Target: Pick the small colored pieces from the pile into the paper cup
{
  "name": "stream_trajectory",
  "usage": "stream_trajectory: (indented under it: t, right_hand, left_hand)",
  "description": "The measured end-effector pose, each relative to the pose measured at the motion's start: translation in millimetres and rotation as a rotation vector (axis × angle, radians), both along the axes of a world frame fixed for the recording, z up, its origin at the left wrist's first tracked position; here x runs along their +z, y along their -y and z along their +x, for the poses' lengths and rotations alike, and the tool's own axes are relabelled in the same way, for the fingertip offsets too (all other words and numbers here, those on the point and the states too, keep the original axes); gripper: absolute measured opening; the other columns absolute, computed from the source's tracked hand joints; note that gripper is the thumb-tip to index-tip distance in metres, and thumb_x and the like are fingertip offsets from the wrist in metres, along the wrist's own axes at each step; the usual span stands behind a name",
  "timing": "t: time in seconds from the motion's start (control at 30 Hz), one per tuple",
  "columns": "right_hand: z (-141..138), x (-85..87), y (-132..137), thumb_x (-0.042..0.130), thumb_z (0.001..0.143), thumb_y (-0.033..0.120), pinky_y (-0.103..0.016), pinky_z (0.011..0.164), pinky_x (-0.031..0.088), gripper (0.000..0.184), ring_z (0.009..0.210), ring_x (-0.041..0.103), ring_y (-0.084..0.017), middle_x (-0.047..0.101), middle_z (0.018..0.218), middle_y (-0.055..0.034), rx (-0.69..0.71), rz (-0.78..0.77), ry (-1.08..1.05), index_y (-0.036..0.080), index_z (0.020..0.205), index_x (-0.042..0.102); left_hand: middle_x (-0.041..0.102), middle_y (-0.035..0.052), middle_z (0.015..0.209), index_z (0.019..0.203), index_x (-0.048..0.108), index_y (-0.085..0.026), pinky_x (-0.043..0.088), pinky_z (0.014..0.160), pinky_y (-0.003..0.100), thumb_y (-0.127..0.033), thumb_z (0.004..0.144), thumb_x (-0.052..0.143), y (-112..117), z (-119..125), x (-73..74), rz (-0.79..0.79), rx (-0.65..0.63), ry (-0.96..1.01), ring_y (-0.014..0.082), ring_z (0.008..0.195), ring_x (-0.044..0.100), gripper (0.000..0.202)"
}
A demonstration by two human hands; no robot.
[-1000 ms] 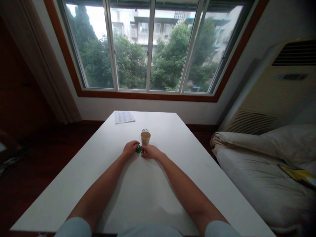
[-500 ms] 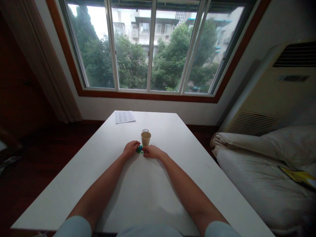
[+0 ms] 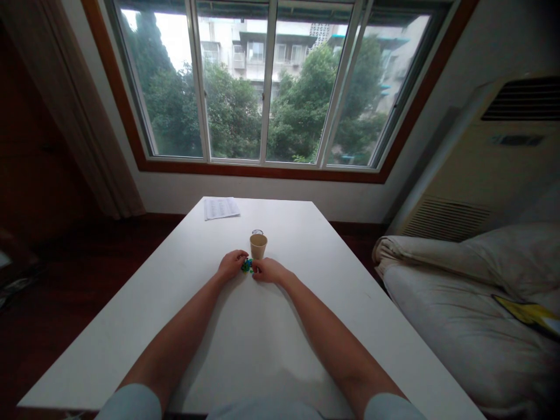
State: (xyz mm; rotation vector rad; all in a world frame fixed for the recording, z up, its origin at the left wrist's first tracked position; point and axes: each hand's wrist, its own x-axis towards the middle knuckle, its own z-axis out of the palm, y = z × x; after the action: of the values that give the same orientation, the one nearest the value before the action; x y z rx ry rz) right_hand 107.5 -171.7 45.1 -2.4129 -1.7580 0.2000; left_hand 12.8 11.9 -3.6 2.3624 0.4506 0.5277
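A small heap of green and blue pieces (image 3: 247, 265), too small to make out one by one, lies on the white table (image 3: 262, 326). My left hand (image 3: 231, 263) curves along the heap's left side, palm down, its fingertips at the far edge of the pieces. On the opposite side my right hand (image 3: 266, 270) touches the heap, thumb and fingers bent with a gap between them. Nothing clearly sits in either hand, though the undersides of the fingers are hidden. Just behind the heap stands an upright tan paper cup (image 3: 258, 245); its inside cannot be seen well.
A clear round object (image 3: 258, 232) lies behind the cup, partly covered by it. Printed sheets of paper (image 3: 221, 207) rest at the table's far left corner. To the right is a cushioned seat with a pale cover (image 3: 437, 303); a window lies beyond the table.
Both hands stay at the heap. My right hand has shifted very slightly to the left; the cup and papers keep their places.
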Motion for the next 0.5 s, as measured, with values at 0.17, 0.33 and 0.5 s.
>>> stream_trajectory:
  t: [0.17, 0.33, 0.5]
  right_hand:
    - [-7, -5.9, -4, 0.062, 0.088, 0.036, -0.024, 0.069, 0.038, 0.02, 0.086, 0.063, -0.019, 0.07, 0.095, -0.0024, -0.022, 0.028, 0.025, 0.026, 0.104, 0.067]
    - [-9, -9.2, -7, 0.057, 0.088, 0.026, -0.025, 0.068, 0.039, 0.017, 0.084, 0.064, -0.02, 0.071, 0.093, -0.0032, 0.008, 0.039, 0.056, 0.024, 0.101, 0.068]
    - [-11, -7.4, -8, 0.06, 0.084, 0.028, -0.026, 0.07, 0.041, 0.02, 0.086, 0.064, -0.021, 0.071, 0.095, -0.0054, -0.036, -0.011, 0.077, 0.023, 0.101, 0.068]
  left_hand:
    - [0.074, 0.0035, 0.106, 0.102, 0.075, -0.023, 0.05, 0.087, 0.028, -0.026, 0.088, 0.053, -1, 2, -1.2, 0.015, -0.036, 0.026, 0.0175, 0.094, 0.066, 0.026]
    - [0.074, 0.0034, 0.106, 0.102, 0.076, -0.023, 0.05, 0.087, 0.027, -0.026, 0.088, 0.054, -2, 1, 0.1, 0.022, -0.033, 0.025, 0.0176, 0.094, 0.066, 0.026]
    - [0.074, 0.0034, 0.107, 0.104, 0.075, -0.023, 0.049, 0.089, 0.027, -0.026, 0.088, 0.054, -2, 1, 0.2, 0.012, -0.026, 0.0, 0.0175, 0.096, 0.065, 0.026]
